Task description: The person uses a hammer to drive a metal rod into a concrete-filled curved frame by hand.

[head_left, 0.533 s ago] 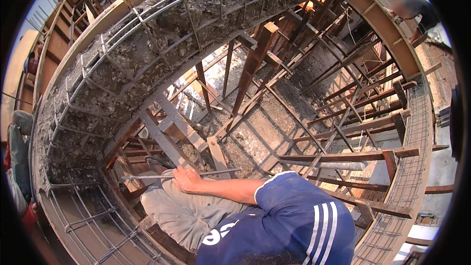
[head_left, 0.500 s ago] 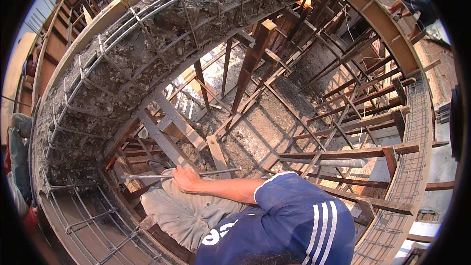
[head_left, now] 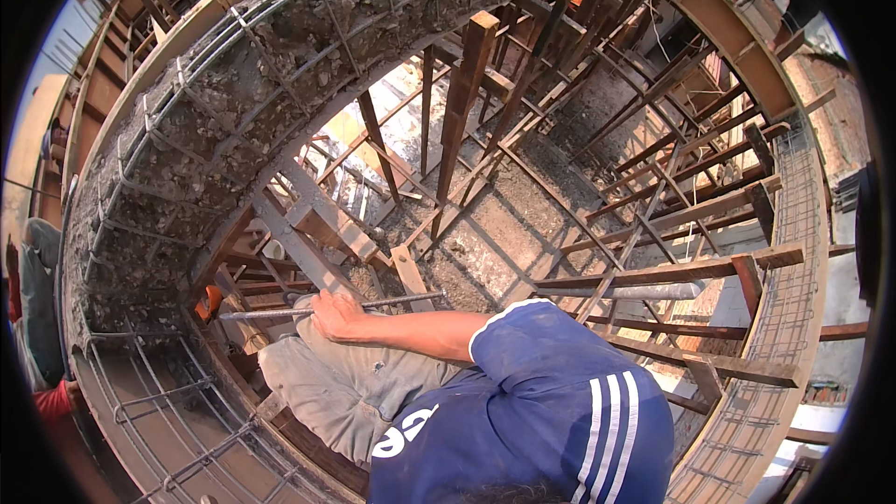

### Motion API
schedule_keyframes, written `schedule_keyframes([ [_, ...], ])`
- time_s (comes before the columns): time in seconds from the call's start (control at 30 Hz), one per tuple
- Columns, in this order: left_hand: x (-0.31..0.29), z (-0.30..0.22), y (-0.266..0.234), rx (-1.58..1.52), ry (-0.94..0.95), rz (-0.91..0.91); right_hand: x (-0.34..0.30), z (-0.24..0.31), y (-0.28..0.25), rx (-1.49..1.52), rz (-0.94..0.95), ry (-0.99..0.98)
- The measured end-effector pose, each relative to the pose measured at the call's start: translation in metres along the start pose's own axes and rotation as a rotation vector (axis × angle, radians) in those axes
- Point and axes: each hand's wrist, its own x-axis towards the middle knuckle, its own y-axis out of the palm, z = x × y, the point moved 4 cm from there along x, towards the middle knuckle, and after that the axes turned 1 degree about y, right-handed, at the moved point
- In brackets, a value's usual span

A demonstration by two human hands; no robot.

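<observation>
One hand (head_left: 338, 315) shows, fist clenched round a steel rod (head_left: 329, 309); bare forearm runs back to a blue sleeve (head_left: 551, 383) with white stripes; cannot tell which hand it is from this angle, reads as the right; other hand not seen; rod lies near level, tip pointing left toward an orange thing (head_left: 209, 301) by the form edge, other end sticking out right over a wooden plank (head_left: 409, 273); grey trouser knee (head_left: 345, 387) just below the fist; curved beam form (head_left: 187, 159) arcs overhead-left, packed with wet concrete and rebar cage; lower left stretch of form (head_left: 159, 411) holds bare rebar only; wooden props (head_left: 462, 103) stand upright and slanted in the pit beyond; timber braces (head_left: 672, 271) cross on the right; another person's red sleeve (head_left: 51, 401) at far left edge.
</observation>
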Motion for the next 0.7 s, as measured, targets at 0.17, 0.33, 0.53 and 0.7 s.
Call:
schedule_keyframes([
  [0.17, 0.008, 0.033, 0.012, -0.111, 0.063, -0.492, 0.006, -0.009, -0.035, -0.054, -0.235, -0.087],
  [0.33, 0.008, 0.027, 0.006, -0.121, 0.171, -0.629, -0.006, 0.01, -0.025, -0.122, -0.131, -0.245],
  [0.53, -0.032, 0.011, -0.002, -0.289, 0.361, -0.749, -0.026, 0.024, -0.035, -0.021, -0.12, -0.419],
  [0.7, -0.048, -0.072, 0.015, -0.795, 0.503, -0.578, -0.05, 0.07, -0.081, 0.454, 0.202, -0.389],
])
